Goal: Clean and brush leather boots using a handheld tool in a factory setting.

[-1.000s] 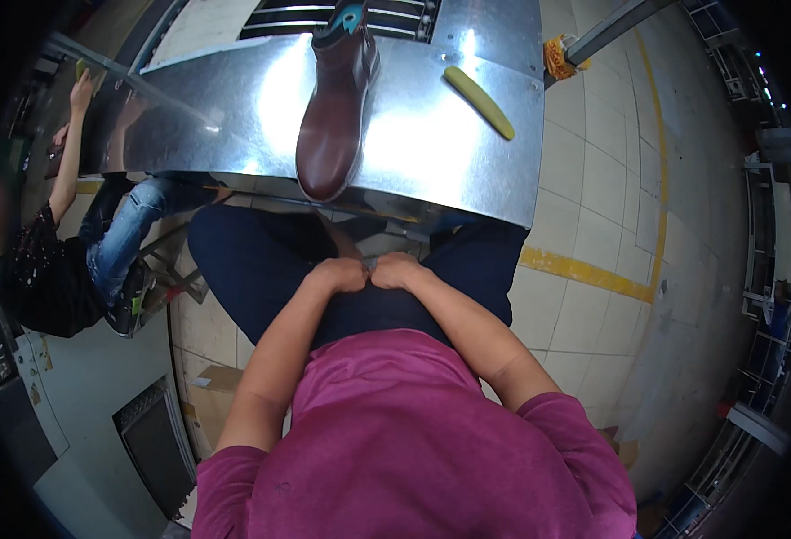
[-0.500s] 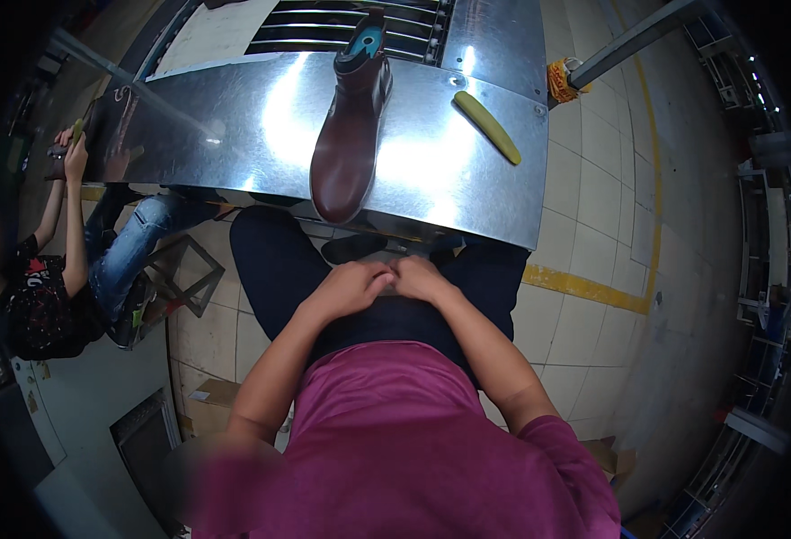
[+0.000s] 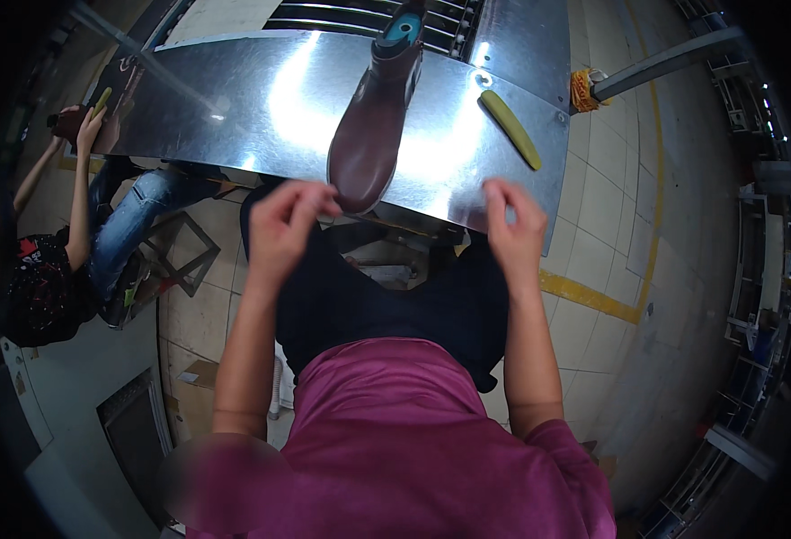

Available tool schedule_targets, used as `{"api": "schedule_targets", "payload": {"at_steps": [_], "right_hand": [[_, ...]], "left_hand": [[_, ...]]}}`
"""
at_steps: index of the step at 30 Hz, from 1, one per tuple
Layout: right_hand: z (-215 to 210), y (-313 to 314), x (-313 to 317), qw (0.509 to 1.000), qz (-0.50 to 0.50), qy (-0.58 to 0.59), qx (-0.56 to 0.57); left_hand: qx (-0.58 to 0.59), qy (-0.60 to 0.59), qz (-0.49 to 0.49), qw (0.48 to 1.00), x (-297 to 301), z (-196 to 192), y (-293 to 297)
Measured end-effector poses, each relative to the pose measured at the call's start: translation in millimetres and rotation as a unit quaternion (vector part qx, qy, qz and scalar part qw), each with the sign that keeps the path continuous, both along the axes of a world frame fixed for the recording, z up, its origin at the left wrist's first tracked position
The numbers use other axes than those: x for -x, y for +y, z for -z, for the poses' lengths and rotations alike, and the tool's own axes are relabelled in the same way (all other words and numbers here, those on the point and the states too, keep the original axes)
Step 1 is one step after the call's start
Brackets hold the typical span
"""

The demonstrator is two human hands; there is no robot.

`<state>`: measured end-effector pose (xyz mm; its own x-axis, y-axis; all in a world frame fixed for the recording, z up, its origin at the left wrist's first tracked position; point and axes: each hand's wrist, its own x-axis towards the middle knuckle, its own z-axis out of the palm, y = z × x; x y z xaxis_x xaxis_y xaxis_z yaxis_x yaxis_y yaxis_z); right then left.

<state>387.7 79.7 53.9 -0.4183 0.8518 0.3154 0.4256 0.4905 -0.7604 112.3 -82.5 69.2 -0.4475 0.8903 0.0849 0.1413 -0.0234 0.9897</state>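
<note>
One dark brown boot (image 3: 368,135) lies on the shiny metal table (image 3: 225,99), toe toward the person in the magenta shirt (image 3: 413,440) and jutting slightly past the near edge; its teal-lined opening sits at the far end, by a row of metal bars (image 3: 324,18). Just left of the toe hovers the person's left hand (image 3: 286,225), fingers curled and blurred; from where I stand I cannot tell whether they touch the boot or pinch anything. The right hand (image 3: 516,225) is well apart from the boot, near the table's right corner, fingers bent too, though whether the tips meet I can't make out. Farther in, a yellow-green stick (image 3: 510,130) lies right of the boot. Off left, a co-worker's hand (image 3: 90,133) holds a similar stick (image 3: 102,100).
</note>
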Motion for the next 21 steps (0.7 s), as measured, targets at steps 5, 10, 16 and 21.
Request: {"api": "schedule_targets", "payload": {"at_steps": [5, 10, 16, 21], "right_hand": [[38, 97, 21, 0.960, 0.098, -0.129, -0.229], [67, 108, 28, 0.945, 0.155, -0.233, -0.167], [66, 107, 30, 0.950, 0.147, -0.220, -0.162], [79, 114, 19, 0.941, 0.177, -0.216, -0.189]], "left_hand": [[-0.043, 0.037, -0.034, 0.998, 19, 3, 90], [0.044, 0.202, -0.028, 0.978, -2, 15, 153], [0.043, 0.167, -0.054, 0.984, 0, 11, 152], [0.058, 0.183, 0.007, 0.981, -7, 14, 75]]}}
